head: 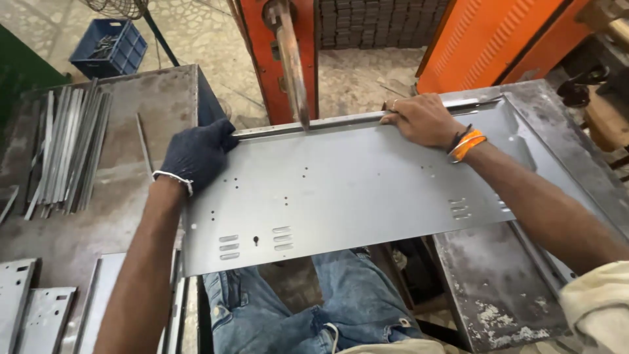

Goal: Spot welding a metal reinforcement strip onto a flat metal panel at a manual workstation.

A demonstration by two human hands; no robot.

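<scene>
A large grey sheet-metal panel (354,190) with punched holes and small louvre slots lies flat across my lap and a workbench. My left hand (195,154), in a dark knit glove, grips the panel's far left corner. My right hand (422,119), bare with a ring and orange wristbands, presses on the far edge, where a narrow metal strip (327,122) runs along the panel. A rusty electrode arm (293,65) of an orange machine comes down onto that strip between my hands.
Several thin metal strips (65,154) lie on the stained table (118,196) at left. Flat metal parts (33,308) sit at the lower left. A blue crate (110,47) stands on the floor behind. An orange cabinet (498,39) is at the back right.
</scene>
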